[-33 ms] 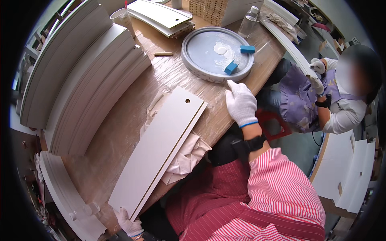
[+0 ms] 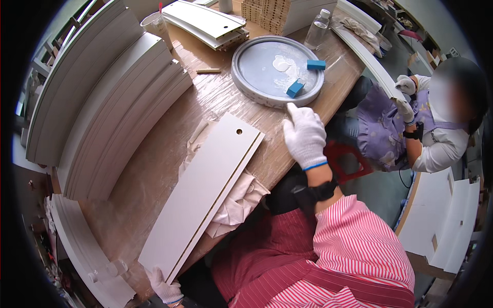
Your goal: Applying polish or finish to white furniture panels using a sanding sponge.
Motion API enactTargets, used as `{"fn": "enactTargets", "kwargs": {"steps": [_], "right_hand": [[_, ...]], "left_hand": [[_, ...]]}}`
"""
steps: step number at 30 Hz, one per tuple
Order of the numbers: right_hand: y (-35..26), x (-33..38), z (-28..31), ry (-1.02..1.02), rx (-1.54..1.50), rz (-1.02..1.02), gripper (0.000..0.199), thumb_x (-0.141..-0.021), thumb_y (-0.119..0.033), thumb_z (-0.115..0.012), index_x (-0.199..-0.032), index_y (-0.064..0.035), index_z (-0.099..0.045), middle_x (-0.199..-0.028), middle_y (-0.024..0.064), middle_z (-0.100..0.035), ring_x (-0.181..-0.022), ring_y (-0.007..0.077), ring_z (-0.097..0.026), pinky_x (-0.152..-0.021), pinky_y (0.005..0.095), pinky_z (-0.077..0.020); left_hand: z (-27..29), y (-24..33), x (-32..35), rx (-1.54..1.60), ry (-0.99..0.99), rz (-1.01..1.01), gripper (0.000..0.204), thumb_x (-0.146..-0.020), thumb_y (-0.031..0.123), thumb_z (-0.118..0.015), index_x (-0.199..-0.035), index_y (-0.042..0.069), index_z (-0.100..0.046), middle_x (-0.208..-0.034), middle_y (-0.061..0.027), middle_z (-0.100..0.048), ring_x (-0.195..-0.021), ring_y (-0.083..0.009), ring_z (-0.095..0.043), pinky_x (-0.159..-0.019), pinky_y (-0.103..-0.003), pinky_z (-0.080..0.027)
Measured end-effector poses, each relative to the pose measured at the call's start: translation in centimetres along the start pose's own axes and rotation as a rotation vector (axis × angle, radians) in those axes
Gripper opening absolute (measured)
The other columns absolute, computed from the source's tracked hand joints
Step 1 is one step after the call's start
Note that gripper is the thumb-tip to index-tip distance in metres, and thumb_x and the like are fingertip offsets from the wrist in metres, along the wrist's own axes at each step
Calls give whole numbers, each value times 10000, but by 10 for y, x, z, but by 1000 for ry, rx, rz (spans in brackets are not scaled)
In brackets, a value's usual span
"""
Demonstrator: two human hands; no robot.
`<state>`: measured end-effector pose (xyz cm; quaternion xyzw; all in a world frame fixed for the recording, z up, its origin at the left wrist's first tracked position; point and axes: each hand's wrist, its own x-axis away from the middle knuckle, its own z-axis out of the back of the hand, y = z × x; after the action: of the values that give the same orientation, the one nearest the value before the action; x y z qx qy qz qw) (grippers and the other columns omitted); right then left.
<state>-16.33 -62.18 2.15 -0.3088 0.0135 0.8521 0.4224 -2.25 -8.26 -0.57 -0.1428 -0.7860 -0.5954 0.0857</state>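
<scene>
A long white board [image 2: 200, 197] with a round hole near its far end and a groove along its right side lies slantwise on a crumpled beige cloth [image 2: 241, 200]. My left hand [image 2: 165, 288], in a white glove, grips the board's near end. White-gloved too, my right hand [image 2: 305, 136] is over the table's right edge with the index finger stretched toward the near rim of a round grey lid [image 2: 251, 95]; nothing shows in it, and its other fingers are partly hidden. White paste [image 2: 281, 63] and two blue blocks, one nearer [image 2: 295, 88] and one farther [image 2: 316, 64], are on the lid.
Curved white panels [image 2: 102, 118] stand stacked at left. More white boards [image 2: 205, 23] lie at the back, near a cup [image 2: 154, 25] and a clear bottle [image 2: 317, 30]. A small stick [image 2: 208, 71] lies on the plastic-covered table [image 2: 138, 200]. Another gloved person [image 2: 426, 118] sits at right.
My right hand has shifted slightly left and nearer to me. My left hand stays on the board, which lies nearly unmoved.
</scene>
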Motion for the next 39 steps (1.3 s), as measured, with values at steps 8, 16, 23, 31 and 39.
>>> {"fn": "enactTargets", "kwargs": {"steps": [8,16,23,31,39], "right_hand": [[-152,56,-13,-505,-650,650,638,-920,-428,-584,-1366,26,-535,-1441,272,-492,-1390,438,-407,-1201,526,-244],[2,-39,-10,200,-425,309,250,-829,-173,-718,-1053,-69,-682,-1025,95,-706,-955,311,-661,-858,450,-494],[63,-95,-1,-197,-73,191,622,-737,-382,-802,-1246,-64,-638,-1085,150,-697,-1064,331,-637,-952,464,-470],[88,-151,-41,-209,-219,-184,482,-824,-303,-773,-1248,-117,-638,-1105,196,-708,-1033,370,-681,-913,435,-533],[79,-171,-60,-292,-221,-88,445,-855,-320,-737,-1239,-117,-642,-1113,209,-707,-1038,383,-676,-917,480,-522]], "left_hand": [[10,2,-2,-262,217,2,564,-985,239,-639,-1487,63,-451,-1355,-117,-610,-1134,-253,-662,-892,-360,-600],[28,11,7,-1185,-29,-217,657,-860,96,-689,-1467,-22,-465,-1533,-312,-382,-1402,-402,-395,-1198,-428,-314],[38,7,1,-828,70,95,520,-999,26,-493,-1504,-45,-390,-1480,-218,-449,-1291,-288,-464,-1083,-395,-403],[71,11,4,-1557,-240,-332,900,-650,-64,-627,-1511,-62,-367,-1539,-258,-399,-1452,-365,-357,-1231,-415,-272],[71,8,4,-1428,-135,-164,905,-648,-21,-647,-1510,-53,-374,-1498,-259,-444,-1411,-372,-396,-1210,-421,-291]]}}
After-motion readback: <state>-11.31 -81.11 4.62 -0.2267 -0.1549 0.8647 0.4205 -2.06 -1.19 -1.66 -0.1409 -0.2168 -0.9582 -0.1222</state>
